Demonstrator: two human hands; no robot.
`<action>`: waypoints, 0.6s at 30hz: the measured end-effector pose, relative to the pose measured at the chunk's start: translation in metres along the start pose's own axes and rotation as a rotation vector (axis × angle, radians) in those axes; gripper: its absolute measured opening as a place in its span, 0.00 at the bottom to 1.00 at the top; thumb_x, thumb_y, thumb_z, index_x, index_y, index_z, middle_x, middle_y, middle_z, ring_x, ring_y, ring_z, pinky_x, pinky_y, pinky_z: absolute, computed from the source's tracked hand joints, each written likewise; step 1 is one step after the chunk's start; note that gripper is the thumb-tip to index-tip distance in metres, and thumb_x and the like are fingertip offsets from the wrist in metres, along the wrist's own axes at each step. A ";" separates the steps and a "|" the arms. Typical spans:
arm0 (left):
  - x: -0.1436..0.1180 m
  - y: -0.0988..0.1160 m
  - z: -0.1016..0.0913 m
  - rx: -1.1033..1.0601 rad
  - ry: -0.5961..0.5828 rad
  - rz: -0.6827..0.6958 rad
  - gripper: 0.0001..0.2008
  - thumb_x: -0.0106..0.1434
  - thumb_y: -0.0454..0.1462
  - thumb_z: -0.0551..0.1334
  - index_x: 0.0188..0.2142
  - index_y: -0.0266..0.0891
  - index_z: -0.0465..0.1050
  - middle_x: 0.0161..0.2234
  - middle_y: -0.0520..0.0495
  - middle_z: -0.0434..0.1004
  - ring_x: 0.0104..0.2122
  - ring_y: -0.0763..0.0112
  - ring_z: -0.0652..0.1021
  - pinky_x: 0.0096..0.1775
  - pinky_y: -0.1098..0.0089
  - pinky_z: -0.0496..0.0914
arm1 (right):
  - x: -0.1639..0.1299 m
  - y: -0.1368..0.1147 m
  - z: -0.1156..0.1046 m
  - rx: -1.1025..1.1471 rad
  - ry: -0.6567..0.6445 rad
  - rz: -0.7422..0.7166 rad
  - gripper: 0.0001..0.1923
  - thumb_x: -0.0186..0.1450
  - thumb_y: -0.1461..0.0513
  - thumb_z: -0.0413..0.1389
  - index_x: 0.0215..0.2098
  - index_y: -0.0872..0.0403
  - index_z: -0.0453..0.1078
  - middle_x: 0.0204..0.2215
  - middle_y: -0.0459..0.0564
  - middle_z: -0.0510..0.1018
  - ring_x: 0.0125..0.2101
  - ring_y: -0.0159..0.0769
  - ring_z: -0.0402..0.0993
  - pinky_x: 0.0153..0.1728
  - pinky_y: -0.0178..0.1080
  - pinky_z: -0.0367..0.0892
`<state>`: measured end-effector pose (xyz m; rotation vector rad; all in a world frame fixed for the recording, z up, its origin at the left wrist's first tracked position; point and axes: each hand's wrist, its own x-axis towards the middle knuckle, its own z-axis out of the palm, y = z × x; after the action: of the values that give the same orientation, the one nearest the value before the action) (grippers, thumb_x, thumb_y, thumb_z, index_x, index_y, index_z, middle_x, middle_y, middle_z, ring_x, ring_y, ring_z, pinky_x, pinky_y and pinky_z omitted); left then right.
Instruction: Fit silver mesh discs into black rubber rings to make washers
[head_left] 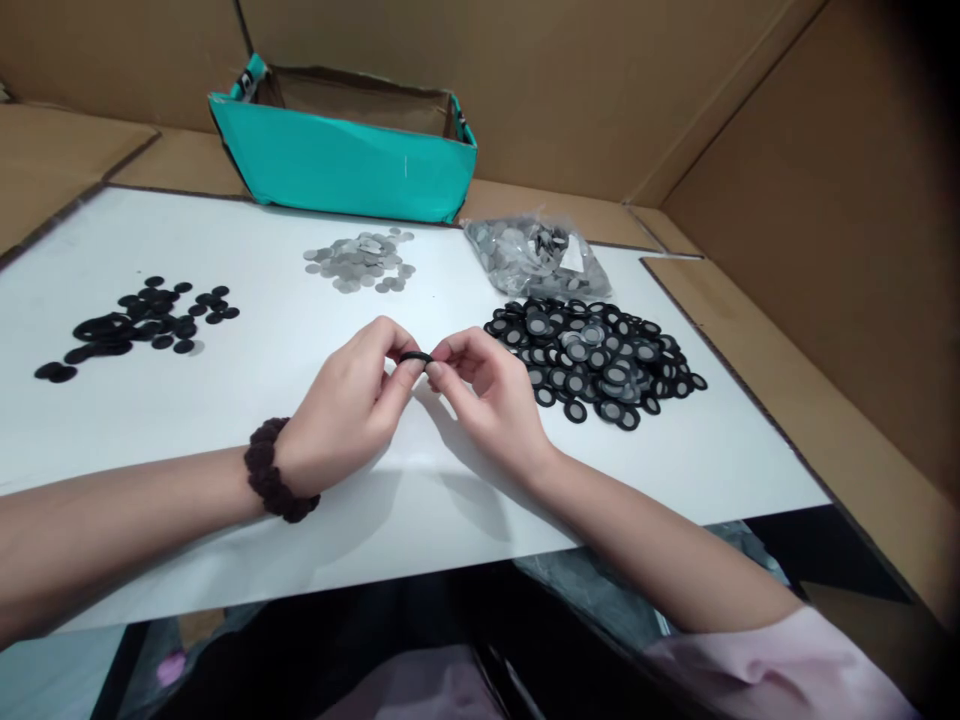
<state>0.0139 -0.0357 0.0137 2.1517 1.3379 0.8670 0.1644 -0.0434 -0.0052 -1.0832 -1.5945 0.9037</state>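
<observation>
Together, we see the left hand [349, 405] and right hand [484, 395] meet above the white table [420, 500], both pinching one black ring [415, 357] between fingertips. Assembled rings [596, 360] lie just right; grey discs [361, 262], black discs [135, 325], a bag [536, 258] and a teal box [345, 165] farther. No writing is readable.

Smooth white matt table [225, 420] carries matt black rubber-looking rings [135, 325] at nine o'clock, dull grey metal-looking discs [360, 262] at twelve, a glossy clear plastic bag [536, 255] at one, inside rough brown cardboard walls [810, 200].
</observation>
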 end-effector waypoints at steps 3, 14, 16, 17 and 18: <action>0.002 0.002 -0.004 -0.050 -0.043 -0.013 0.05 0.61 0.38 0.52 0.34 0.39 0.63 0.32 0.48 0.71 0.31 0.70 0.72 0.32 0.69 0.68 | 0.000 -0.002 -0.002 0.059 0.016 -0.008 0.05 0.60 0.59 0.55 0.32 0.52 0.65 0.30 0.45 0.71 0.31 0.30 0.69 0.35 0.36 0.66; 0.002 -0.006 0.003 -0.256 -0.005 -0.033 0.15 0.59 0.37 0.56 0.47 0.39 0.61 0.40 0.45 0.71 0.40 0.67 0.74 0.34 0.69 0.71 | 0.011 0.000 -0.003 0.182 0.110 0.102 0.06 0.59 0.59 0.54 0.33 0.53 0.64 0.31 0.46 0.71 0.32 0.29 0.70 0.34 0.35 0.67; 0.004 -0.007 0.001 -0.216 -0.011 0.008 0.15 0.59 0.37 0.56 0.47 0.40 0.62 0.41 0.45 0.71 0.40 0.68 0.74 0.35 0.68 0.71 | 0.012 0.000 -0.003 0.213 0.076 0.131 0.07 0.58 0.59 0.55 0.32 0.53 0.64 0.30 0.45 0.72 0.30 0.29 0.70 0.33 0.34 0.67; 0.004 -0.008 0.001 -0.189 -0.018 0.027 0.14 0.59 0.37 0.56 0.46 0.40 0.64 0.41 0.46 0.72 0.39 0.67 0.74 0.36 0.68 0.71 | 0.012 0.001 -0.003 0.230 0.057 0.142 0.07 0.58 0.59 0.55 0.32 0.54 0.64 0.30 0.45 0.72 0.29 0.28 0.70 0.32 0.34 0.67; 0.004 -0.008 0.000 -0.159 -0.021 0.043 0.13 0.59 0.37 0.56 0.44 0.40 0.65 0.40 0.46 0.73 0.39 0.67 0.74 0.37 0.68 0.71 | 0.012 0.001 -0.003 0.249 0.042 0.153 0.08 0.58 0.59 0.56 0.32 0.54 0.64 0.30 0.45 0.72 0.28 0.28 0.69 0.32 0.34 0.67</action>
<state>0.0104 -0.0284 0.0097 2.0680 1.1754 0.9316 0.1660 -0.0318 -0.0020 -1.0493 -1.3374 1.1411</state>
